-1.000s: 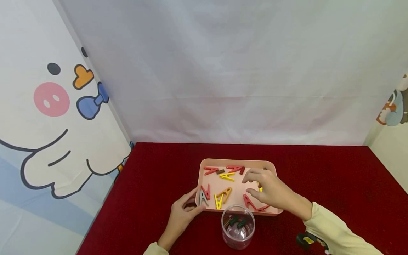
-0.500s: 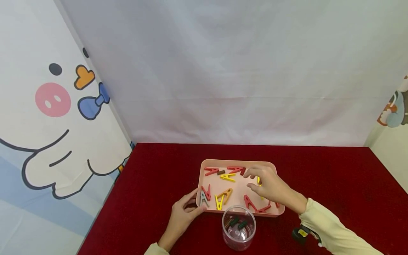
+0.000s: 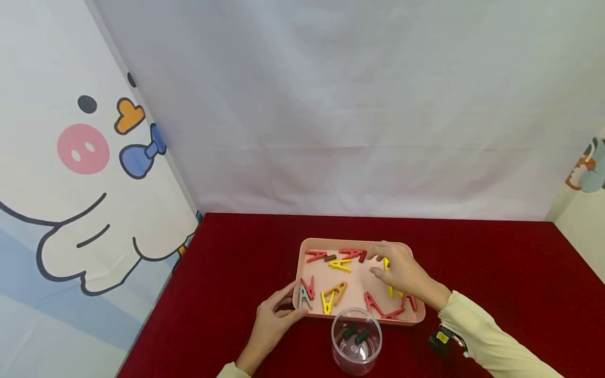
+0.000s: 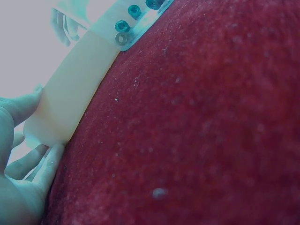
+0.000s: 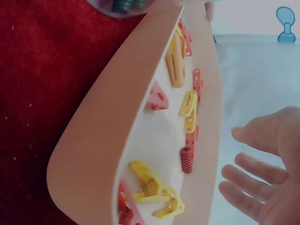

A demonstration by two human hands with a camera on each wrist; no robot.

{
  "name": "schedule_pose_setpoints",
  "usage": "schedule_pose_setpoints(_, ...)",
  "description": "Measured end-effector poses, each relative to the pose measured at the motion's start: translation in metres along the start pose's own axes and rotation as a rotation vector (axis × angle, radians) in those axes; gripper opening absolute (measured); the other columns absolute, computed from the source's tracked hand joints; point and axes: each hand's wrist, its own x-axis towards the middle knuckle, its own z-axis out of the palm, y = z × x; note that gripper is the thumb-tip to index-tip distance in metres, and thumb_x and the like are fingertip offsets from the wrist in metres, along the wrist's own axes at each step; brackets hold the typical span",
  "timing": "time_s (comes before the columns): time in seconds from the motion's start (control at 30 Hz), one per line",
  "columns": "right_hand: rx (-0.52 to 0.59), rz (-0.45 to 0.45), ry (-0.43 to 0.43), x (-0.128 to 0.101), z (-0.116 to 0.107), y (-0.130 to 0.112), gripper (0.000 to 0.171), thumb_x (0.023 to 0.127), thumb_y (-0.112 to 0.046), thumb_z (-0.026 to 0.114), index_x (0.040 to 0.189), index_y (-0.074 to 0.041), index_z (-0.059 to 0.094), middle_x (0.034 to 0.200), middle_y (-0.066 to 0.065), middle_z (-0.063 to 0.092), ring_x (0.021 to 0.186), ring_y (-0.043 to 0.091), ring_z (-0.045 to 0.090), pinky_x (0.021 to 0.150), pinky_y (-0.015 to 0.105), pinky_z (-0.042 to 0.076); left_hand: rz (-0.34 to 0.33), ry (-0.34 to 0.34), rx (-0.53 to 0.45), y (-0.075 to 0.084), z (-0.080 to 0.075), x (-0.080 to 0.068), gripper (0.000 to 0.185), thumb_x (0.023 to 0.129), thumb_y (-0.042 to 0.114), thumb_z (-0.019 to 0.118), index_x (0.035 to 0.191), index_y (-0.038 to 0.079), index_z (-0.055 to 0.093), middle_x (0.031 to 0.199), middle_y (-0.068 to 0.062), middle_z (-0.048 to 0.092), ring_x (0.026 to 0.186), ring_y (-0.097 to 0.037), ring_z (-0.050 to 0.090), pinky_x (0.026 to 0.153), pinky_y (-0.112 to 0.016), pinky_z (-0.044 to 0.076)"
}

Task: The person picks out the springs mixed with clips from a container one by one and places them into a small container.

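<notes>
Pink tray [image 3: 302,273]: on the red cloth [image 3: 250,262], lower middle of the head frame, with red, yellow, orange and grey clips [image 3: 339,264] spread over its floor.
Red spring [image 3: 363,256]: lying near the tray's far wall beside a red clip [image 3: 351,253], upper middle of the tray as the head frame shows it.
Brown spring [image 3: 330,258]: farther left along the same side, near another red clip.
Right hand [image 3: 399,268]: above the tray's right half, fingers bent and well parted from the thumb, nothing between them; the fingertips are near the red spring, apparently not touching it.
Left hand [image 3: 270,326]: thumb and fingers hold the tray's near left corner.
Clear cup [image 3: 356,357]: bottom middle, in front of the tray; green springs [image 3: 361,336] and a copper-coloured spring [image 3: 338,335] inside.
Spring picking: the step in hand looks like a reach for the red spring.
Next pinch: taking it would call for lowering the right hand and closing thumb and finger on the coil without catching the clip, the left hand steadying the tray.
</notes>
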Motion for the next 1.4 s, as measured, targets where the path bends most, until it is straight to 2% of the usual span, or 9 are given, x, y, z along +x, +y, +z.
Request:
schedule_pose_setpoints(0.13, -0.004, 0.023, 0.004, 0.001, 0.004, 0.006, 0.019, 0.072, -0.004, 0.079, 0.088, -0.008, 0.070, 0.090, 0.003, 0.067, 0.079, 0.023, 0.061, 0.072, 0.040, 0.046, 0.010, -0.002, -0.006, -0.001, 0.000, 0.000, 0.060, 0.076, 0.018, 0.080, 0.132, 0.018, 0.057, 0.115, -0.012, 0.061, 0.103, -0.027, 0.060, 0.074, -0.024, 0.054)
schedule_pose_setpoints(0.47, -0.043, 0.047, 0.027, 0.008, 0.016, 0.017, 0.018, 0.073, -0.006, 0.075, 0.091, -0.008, 0.073, 0.086, 0.004, 0.068, 0.077, 0.024, 0.065, 0.065, 0.037, 0.051, -0.010, 0.001, 0.020, -0.001, -0.001, 0.001, 0.061, 0.076, 0.019, 0.081, 0.133, 0.020, 0.057, 0.115, -0.009, 0.061, 0.103, -0.025, 0.060, 0.075, -0.024, 0.054)
schedule_pose_setpoints(0.73, 0.068, 0.123, -0.058, 0.013, 0.024, 0.019, 0.014, 0.079, -0.002, 0.069, 0.093, -0.003, 0.072, 0.092, 0.012, 0.066, 0.083, 0.030, 0.062, 0.068, 0.038, 0.054, -0.011, 0.001, 0.020, -0.001, -0.001, 0.000, 0.062, 0.076, 0.021, 0.081, 0.133, 0.020, 0.056, 0.116, -0.008, 0.061, 0.103, -0.023, 0.060, 0.075, -0.024, 0.054)
schedule_pose_setpoints(0.83, 0.062, 0.134, -0.073, 0.015, 0.027, 0.020, 0.015, 0.079, -0.001, 0.068, 0.094, -0.001, 0.072, 0.093, 0.013, 0.066, 0.082, 0.028, 0.061, 0.069, 0.038, 0.053, -0.003, 0.002, 0.020, 0.000, -0.001, 0.000, 0.062, 0.076, 0.022, 0.081, 0.133, 0.019, 0.057, 0.115, -0.009, 0.062, 0.103, -0.024, 0.060, 0.075, -0.024, 0.054)
schedule_pose_setpoints(1.0, -0.013, 0.140, -0.093, 0.020, 0.032, 0.022, 0.016, 0.078, 0.000, 0.066, 0.092, -0.003, 0.072, 0.087, 0.010, 0.065, 0.072, 0.017, 0.053, 0.065, 0.032, 0.048, 0.000, 0.003, 0.012, 0.000, -0.001, 0.000, 0.062, 0.076, 0.021, 0.081, 0.133, 0.019, 0.057, 0.115, -0.009, 0.062, 0.102, -0.024, 0.060, 0.074, -0.024, 0.054)
schedule_pose_setpoints(1.17, -0.005, 0.149, -0.131, 0.024, 0.035, 0.021, 0.020, 0.076, 0.005, 0.060, 0.093, -0.002, 0.070, 0.081, 0.008, 0.061, 0.063, 0.013, 0.045, 0.054, 0.024, 0.040, 0.010, -0.002, 0.005, 0.002, 0.000, -0.001, 0.061, 0.077, 0.019, 0.080, 0.133, 0.017, 0.056, 0.116, -0.011, 0.061, 0.102, -0.025, 0.060, 0.075, -0.025, 0.054)
schedule_pose_setpoints(1.27, -0.019, 0.122, -0.141, 0.025, 0.037, 0.020, 0.018, 0.076, 0.008, 0.057, 0.085, -0.003, 0.068, 0.073, 0.007, 0.055, 0.060, 0.013, 0.038, 0.050, 0.023, 0.033, 0.021, -0.003, -0.005, 0.010, 0.000, -0.002, 0.060, 0.078, 0.014, 0.079, 0.133, 0.011, 0.056, 0.115, -0.015, 0.061, 0.102, -0.030, 0.060, 0.074, -0.025, 0.054)
schedule_pose_setpoints(1.4, -0.067, 0.073, -0.137, 0.026, 0.040, 0.020, 0.021, 0.077, 0.009, 0.055, 0.069, -0.007, 0.065, 0.064, 0.002, 0.047, 0.062, 0.013, 0.033, 0.051, 0.022, 0.027, 0.023, -0.007, -0.009, 0.026, -0.002, -0.006, 0.059, 0.079, 0.009, 0.078, 0.133, 0.002, 0.054, 0.114, -0.022, 0.060, 0.102, -0.037, 0.059, 0.074, -0.027, 0.055)
